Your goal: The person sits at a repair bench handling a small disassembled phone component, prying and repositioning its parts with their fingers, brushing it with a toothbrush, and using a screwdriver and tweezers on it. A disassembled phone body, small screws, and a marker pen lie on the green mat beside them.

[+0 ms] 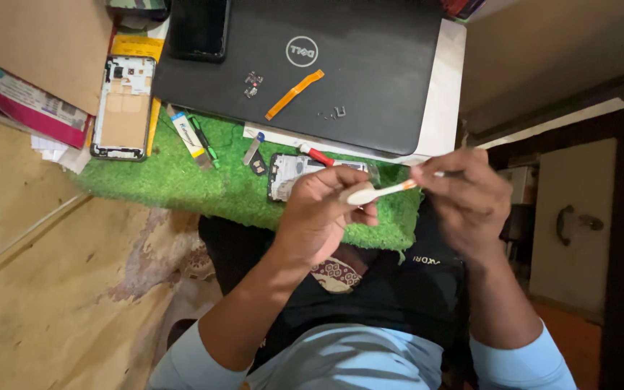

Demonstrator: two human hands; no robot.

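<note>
Both hands are raised over the near edge of the green mat (pixel 182 180). The left hand (pixel 319 217) is curled around the handle of a white brush (pixel 378 192), and the right hand (pixel 467 195) pinches its tip between the fingers. Under them, at the mat's near edge, lies an opened phone (pixel 290 173); another phone frame (pixel 123 107) rests at its far left corner, beside a closed laptop (pixel 312 65).

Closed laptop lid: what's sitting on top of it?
On the closed laptop lie an orange flex strip, a small dark component, tiny metal bits, and a black phone at its top-left corner. What lies under the laptop is covered.
</note>
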